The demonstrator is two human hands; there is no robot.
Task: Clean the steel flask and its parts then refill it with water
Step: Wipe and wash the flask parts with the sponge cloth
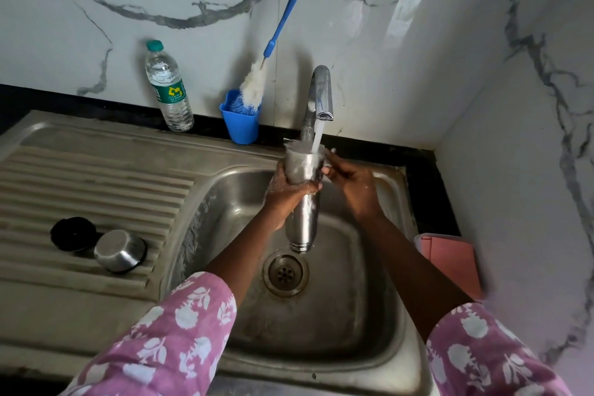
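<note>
Steel flask [302,202] is held over the sink [337,315] basin, inverted, with its base directly under the running tap [321,93] and its open mouth pointing down toward the drain [285,273]. This orientation lets rinse water run over the outer wall and fall straight into the basin, and lets the interior empty.

Left hand [284,193]: the grip is wrapped around the flask body just below the wet base, fingers curled round it, carrying the weight. Right hand [350,182]: fingers reach to the upper wall of the flask on the tap side, apparently rubbing it under the stream; whether this grip closes on the flask cannot be told, because splash and blur hide the fingertips.

Removed parts lie on the drainboard left of the basin: a steel cap [119,251] on its side and, touching it, a black inner lid [73,233]. They are placed there to stay clear of the rinse and to drain.

On the counter behind the sink stand a blue holder [241,127] with a bottle brush [276,38] leaning on the wall, and a plastic water bottle [168,87].

Judged stage: exterior rinse; refilling is not yet begun
</note>
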